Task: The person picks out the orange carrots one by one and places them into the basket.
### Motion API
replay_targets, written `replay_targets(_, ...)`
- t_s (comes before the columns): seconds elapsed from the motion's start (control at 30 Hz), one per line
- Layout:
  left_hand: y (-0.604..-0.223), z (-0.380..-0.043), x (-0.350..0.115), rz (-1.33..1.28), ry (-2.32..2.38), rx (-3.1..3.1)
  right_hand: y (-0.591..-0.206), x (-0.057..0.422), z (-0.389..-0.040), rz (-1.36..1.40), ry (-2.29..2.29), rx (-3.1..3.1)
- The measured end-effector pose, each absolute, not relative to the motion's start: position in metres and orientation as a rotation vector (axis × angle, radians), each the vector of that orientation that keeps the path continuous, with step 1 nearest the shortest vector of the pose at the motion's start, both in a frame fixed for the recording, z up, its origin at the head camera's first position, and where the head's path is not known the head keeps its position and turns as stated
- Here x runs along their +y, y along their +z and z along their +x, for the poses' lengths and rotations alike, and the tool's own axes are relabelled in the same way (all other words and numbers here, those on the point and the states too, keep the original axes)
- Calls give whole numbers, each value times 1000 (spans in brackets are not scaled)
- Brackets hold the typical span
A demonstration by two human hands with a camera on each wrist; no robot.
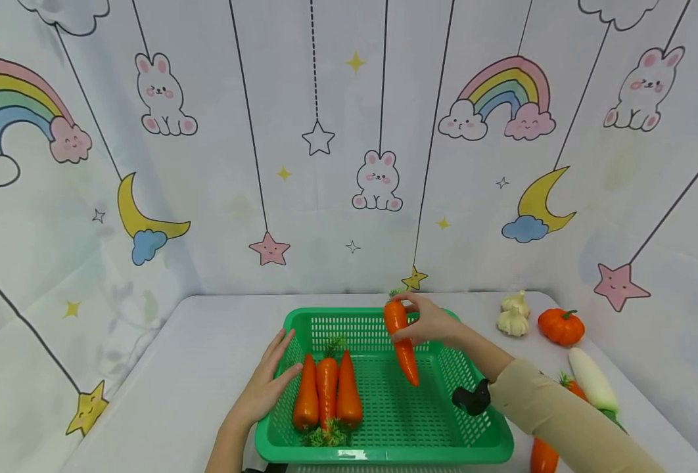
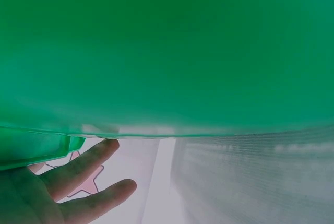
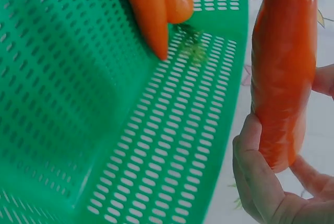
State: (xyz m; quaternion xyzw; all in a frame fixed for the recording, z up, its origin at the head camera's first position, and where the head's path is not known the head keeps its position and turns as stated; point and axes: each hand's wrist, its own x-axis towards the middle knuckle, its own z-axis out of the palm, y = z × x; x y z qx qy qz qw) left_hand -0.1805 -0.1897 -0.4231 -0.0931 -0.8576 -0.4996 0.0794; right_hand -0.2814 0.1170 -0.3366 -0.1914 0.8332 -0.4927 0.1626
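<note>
My right hand (image 1: 428,320) grips an orange carrot (image 1: 401,341) near its thick leafy end, with the thin tip hanging down over the green basket (image 1: 384,454). In the right wrist view, thumb and fingers wrap the lower part of that carrot (image 3: 284,72). Three carrots (image 1: 327,391) lie side by side in the left part of the basket, the outer two pointing away from me. My left hand (image 1: 263,384) lies along the basket's left rim with its fingers extended. The left wrist view is mostly filled by the basket's green side (image 2: 167,51), with fingers (image 2: 99,200) spread below it.
Right of the basket are garlic bulbs (image 1: 512,322), a small orange pumpkin (image 1: 562,326) and a white radish (image 1: 593,380). More carrots (image 1: 543,456) lie there, partly hidden under my right sleeve (image 1: 556,407). A patterned cloth (image 1: 337,217) hangs behind the white table (image 1: 207,341).
</note>
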Motion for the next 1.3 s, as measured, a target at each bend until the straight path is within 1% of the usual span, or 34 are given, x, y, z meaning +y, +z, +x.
replay_targets(0.43, -422, -180, -189, -285, -1482, -2575, -359, 91, -278, -521, -1391, 2350)
replay_targets(0.8, -420, -178, -189, -301, -1474, -2575, -389, 73, -273, -501, -1240, 2383)
replay_targets(1.3, -419, -179, -190, -307, -1479, -2570, -415, 55, -265, -456, -1253, 2359)
